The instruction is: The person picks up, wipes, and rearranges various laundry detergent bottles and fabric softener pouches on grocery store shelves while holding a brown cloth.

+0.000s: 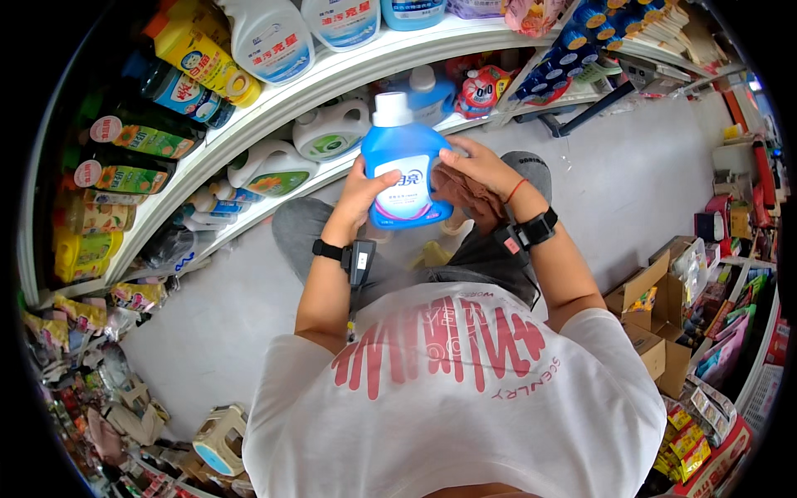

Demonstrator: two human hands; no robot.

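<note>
A blue plastic laundry detergent bottle [405,168] with a white cap is upright between my hands, in front of the lower shelf. My left hand [364,193] grips its left side, with the thumb across the label. My right hand [476,168] is at the bottle's right side and has a crumpled brown cloth [470,190] in it, against the bottle; the fingers behind the bottle and cloth are partly hidden. White detergent jugs [330,131] stand on the lower shelf beyond my left hand. A blue bottle [429,96] and a red detergent pack [482,92] are behind the held bottle.
The curved-looking white shelf [348,56] holds spray bottles [271,40] and yellow and green dish soap bottles [205,62]. A dark metal bracket [576,118] juts out at upper right. An open cardboard box [650,292] lies at right, and a plastic stool [221,439] at lower left.
</note>
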